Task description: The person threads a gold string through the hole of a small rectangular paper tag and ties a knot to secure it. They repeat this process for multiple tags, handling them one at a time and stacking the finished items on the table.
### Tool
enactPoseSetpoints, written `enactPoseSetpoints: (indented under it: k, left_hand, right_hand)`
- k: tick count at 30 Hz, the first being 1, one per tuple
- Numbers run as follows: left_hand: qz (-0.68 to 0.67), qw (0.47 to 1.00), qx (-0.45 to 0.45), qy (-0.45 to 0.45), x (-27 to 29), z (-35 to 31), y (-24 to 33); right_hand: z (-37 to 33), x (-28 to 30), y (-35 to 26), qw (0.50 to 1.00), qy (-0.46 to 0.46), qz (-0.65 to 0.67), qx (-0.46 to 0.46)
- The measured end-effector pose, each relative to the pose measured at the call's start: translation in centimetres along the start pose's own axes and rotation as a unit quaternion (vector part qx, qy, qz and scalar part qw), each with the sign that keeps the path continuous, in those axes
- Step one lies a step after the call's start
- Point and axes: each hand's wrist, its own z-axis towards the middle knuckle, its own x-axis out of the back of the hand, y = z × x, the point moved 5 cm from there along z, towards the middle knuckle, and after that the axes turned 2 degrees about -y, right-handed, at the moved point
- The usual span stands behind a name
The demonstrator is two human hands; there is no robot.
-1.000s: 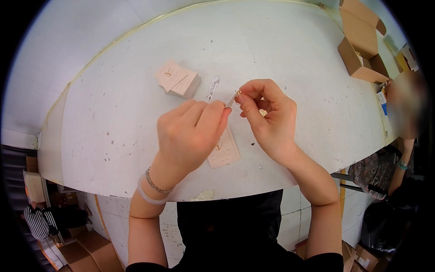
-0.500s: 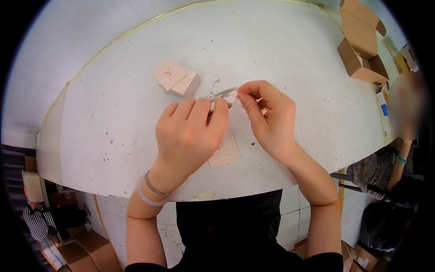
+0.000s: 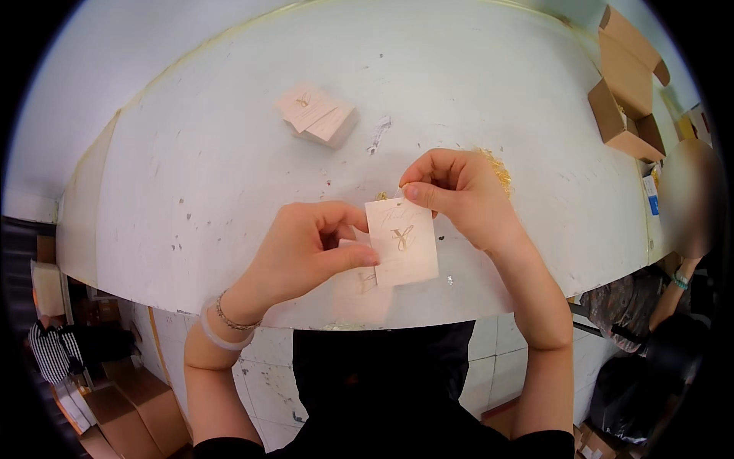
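Note:
A pale pink printed card (image 3: 405,249) with a gold bow-like emblem stands tilted toward me above the table. My left hand (image 3: 310,249) is closed on its left edge, thumb in front and fingers behind. At the card's top edge, near a small hole, my right hand (image 3: 451,191) pinches a thin, short piece, too small to make out. Below and behind the held card, another pale card (image 3: 359,302) lies on the table near the front edge. A small gold-coloured bit (image 3: 381,196) shows just behind the card's top left corner.
A stack of pale cards (image 3: 317,115) sits farther back, with a silvery strip (image 3: 378,135) to its right. Many small gold-coloured pieces (image 3: 495,170) lie heaped beyond my right hand. An open cardboard box (image 3: 627,115) stands far right, near another person's arm (image 3: 688,268).
The held card was tilted nearly edge-on between my hands; now its printed face is toward me. My left hand has come down and turned sideways. The view has shifted slightly.

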Motion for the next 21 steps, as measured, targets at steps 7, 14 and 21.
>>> enactPoseSetpoints:
  k: [7, 14, 21]
  left_hand:
    - [0.124, 0.991, -0.026, -0.041, 4.6, 0.8, -3.2]
    - [0.006, 0.998, -0.022, -0.052, 4.9, 2.5, -6.3]
    - [0.026, 0.997, -0.022, -0.069, 4.5, 2.4, -6.2]
  right_hand:
    - [0.8, -1.7, 1.8, 0.982, 0.033, -0.187, 0.011]
    - [1.4, -2.0, 3.0, 0.976, 0.06, -0.202, 0.048]
    - [1.5, -2.4, 2.3, 0.957, 0.056, -0.274, 0.071]
